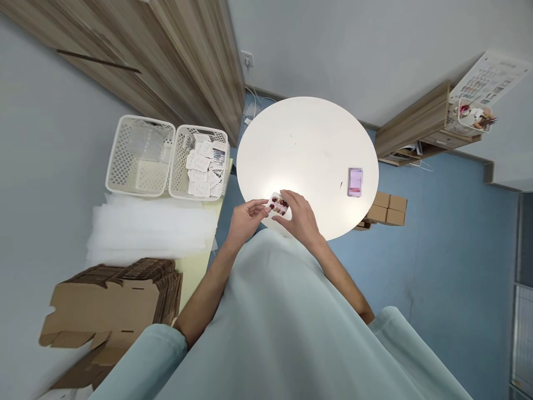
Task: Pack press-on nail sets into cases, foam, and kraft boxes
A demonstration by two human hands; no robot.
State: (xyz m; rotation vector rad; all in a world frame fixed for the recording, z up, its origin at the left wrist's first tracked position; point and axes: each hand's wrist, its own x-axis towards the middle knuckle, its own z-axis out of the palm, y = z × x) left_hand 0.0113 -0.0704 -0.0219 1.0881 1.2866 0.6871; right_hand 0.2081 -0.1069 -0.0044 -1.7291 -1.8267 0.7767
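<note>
A small white card of press-on nails (278,205), in dark red and pinkish tones, is held above the near edge of the round white table (308,139). My left hand (248,220) pinches its left side, thumb over the front. Around its right side curves my right hand (300,218), with fingers at the top edge and the thumb below. The card is slightly tilted, its nails facing up. A phone-like object with a blurred pink-purple screen (355,182) lies at the table's right. Near it is a tiny dark piece (341,185).
To the left, a white basket (120,130) holds clear plastic; another basket (177,183) holds many printed cards. Below are white foam sheets (150,228) and flat cardboard boxes (108,305). Brown cartons (387,209) stand on the floor right, near a wooden shelf (420,125).
</note>
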